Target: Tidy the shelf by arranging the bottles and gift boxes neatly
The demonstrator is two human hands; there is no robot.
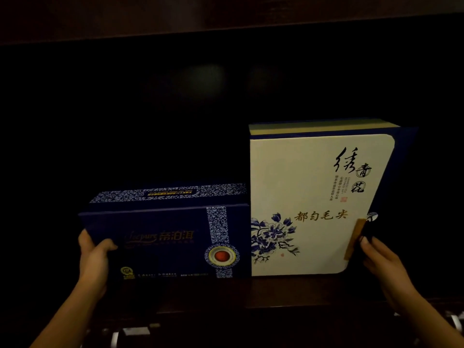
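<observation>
Two gift boxes stand side by side on a dark wooden shelf (288, 290), touching. The left one is a low navy box (165, 242) with a patterned blue-and-white band and a red round emblem. My left hand (94, 257) grips its left end, thumb on the front face. The right one is a taller white box (308, 197) with blue flowers, black calligraphy and a blue cover behind it. My right hand (384, 264) touches its lower right edge beside a tan clasp strip (352, 239); the fingers rest against the box. No bottles show in this compartment.
The shelf's back is dark and nothing can be made out there. A shelf board (226, 18) runs across the top. Below the front edge, shiny bottle caps (455, 322) and another cap (115, 339) show on a lower level.
</observation>
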